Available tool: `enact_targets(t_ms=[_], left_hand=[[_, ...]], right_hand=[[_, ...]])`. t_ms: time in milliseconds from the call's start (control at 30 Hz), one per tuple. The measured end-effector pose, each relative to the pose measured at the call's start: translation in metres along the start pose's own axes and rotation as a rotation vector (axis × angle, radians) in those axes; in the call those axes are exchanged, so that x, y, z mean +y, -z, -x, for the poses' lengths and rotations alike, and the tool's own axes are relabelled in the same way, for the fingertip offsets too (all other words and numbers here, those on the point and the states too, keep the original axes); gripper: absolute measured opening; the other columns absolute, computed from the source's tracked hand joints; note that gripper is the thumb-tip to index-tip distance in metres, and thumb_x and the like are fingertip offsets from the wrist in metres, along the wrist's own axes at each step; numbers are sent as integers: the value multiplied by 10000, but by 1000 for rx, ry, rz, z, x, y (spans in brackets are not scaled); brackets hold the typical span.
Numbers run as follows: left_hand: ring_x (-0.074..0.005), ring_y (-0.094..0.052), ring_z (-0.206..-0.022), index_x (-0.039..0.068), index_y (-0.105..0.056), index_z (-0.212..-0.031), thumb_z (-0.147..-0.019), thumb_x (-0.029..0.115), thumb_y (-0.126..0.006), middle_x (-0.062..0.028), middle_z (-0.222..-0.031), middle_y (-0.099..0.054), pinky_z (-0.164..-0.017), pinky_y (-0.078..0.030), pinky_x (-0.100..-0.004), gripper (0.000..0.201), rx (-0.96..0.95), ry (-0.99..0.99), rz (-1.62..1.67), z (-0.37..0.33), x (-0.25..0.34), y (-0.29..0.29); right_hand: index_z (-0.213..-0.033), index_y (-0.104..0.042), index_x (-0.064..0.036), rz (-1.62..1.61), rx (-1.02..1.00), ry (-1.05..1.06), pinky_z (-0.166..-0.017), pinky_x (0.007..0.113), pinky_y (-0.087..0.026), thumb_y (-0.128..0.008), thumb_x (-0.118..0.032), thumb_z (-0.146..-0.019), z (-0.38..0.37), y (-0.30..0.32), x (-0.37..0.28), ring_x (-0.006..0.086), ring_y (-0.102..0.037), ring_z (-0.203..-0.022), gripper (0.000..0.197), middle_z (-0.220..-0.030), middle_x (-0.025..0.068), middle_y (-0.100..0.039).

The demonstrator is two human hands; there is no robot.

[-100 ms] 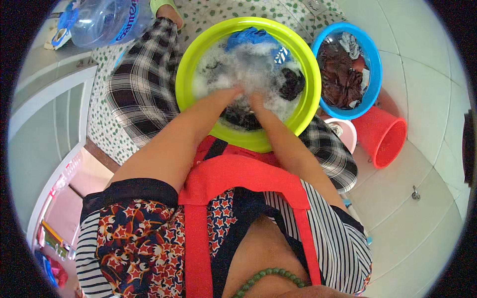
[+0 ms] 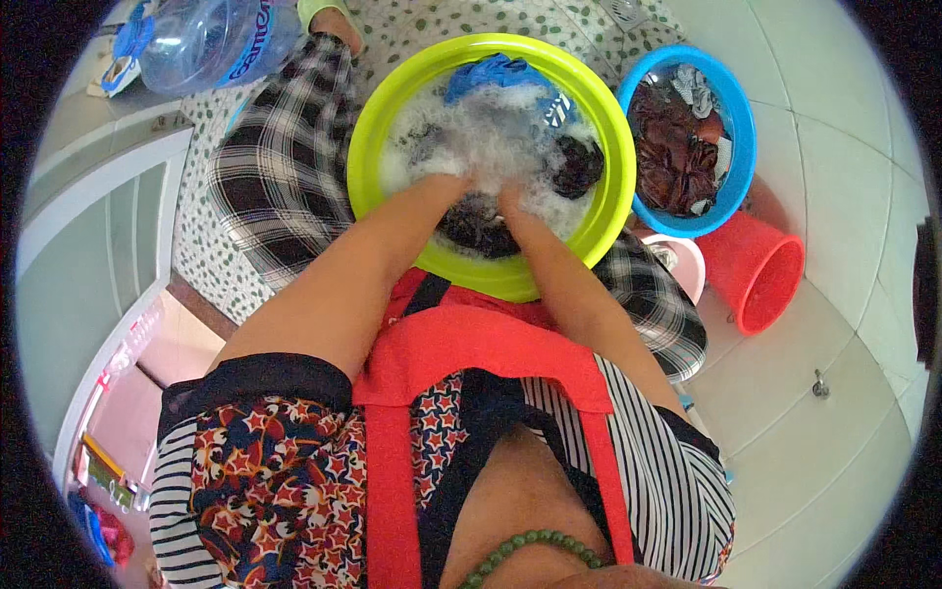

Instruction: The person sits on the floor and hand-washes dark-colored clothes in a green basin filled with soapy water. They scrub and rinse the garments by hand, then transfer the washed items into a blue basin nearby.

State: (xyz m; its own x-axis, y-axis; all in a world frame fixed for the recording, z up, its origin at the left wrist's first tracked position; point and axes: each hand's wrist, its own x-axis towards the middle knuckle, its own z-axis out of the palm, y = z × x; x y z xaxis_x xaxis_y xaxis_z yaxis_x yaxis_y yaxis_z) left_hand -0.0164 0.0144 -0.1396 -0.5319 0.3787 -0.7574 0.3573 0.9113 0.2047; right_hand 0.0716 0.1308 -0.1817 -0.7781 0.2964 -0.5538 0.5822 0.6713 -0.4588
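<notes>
A round lime-green basin [image 2: 366, 196] stands between my knees, filled with soapy water and clothes. My left hand [image 2: 455, 185] reaches into the foam near the middle, its fingers hidden under the suds. Close beside it, my right hand [image 2: 510, 200] is sunk in the same foam, and its fingers are hidden too. Dark wet cloth [image 2: 477, 234] lies just on the near side of both hands. At the far side floats a blue garment [image 2: 498, 73], and another black piece of cloth [image 2: 577, 167] bulges up at the right. What either hand grips cannot be seen.
Right of the basin stands a blue tub [image 2: 741, 167] with brown and grey clothes in water. A red bucket [image 2: 770, 285] lies tipped by a pale pink basin [image 2: 693, 270]. A large clear water bottle [image 2: 211, 44] is at the upper left, a glazed door [image 2: 108, 245] below it.
Both hands have shifted very slightly within the foam. The suds around them have changed shape a little.
</notes>
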Motion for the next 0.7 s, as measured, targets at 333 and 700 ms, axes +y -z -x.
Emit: enact_targets(t_ms=[333, 700], left_hand=[[-255, -574, -1000, 65, -609, -1085, -860, 201, -548, -128, -1081, -608, -866, -459, -381, 270, 48, -182, 204, -26, 7, 55], [-280, -604, -931, 91, -632, -1060, -844, 239, -547, -114, -1023, -634, -838, -468, -407, 276, 635, -371, 189, 78, -3, 88]], right_hand=[[-1253, -490, -57, 267, 265, 686, -946, 416, -400, -520, -180, -885, 8, 99, -44, 284, -522, -1095, 389, -1187, 176, -532], [-1109, -574, -41, 184, 364, 866, -835, 407, -456, -568, -155, -843, 61, 105, -79, 273, -568, -961, 290, -1046, 133, -591]])
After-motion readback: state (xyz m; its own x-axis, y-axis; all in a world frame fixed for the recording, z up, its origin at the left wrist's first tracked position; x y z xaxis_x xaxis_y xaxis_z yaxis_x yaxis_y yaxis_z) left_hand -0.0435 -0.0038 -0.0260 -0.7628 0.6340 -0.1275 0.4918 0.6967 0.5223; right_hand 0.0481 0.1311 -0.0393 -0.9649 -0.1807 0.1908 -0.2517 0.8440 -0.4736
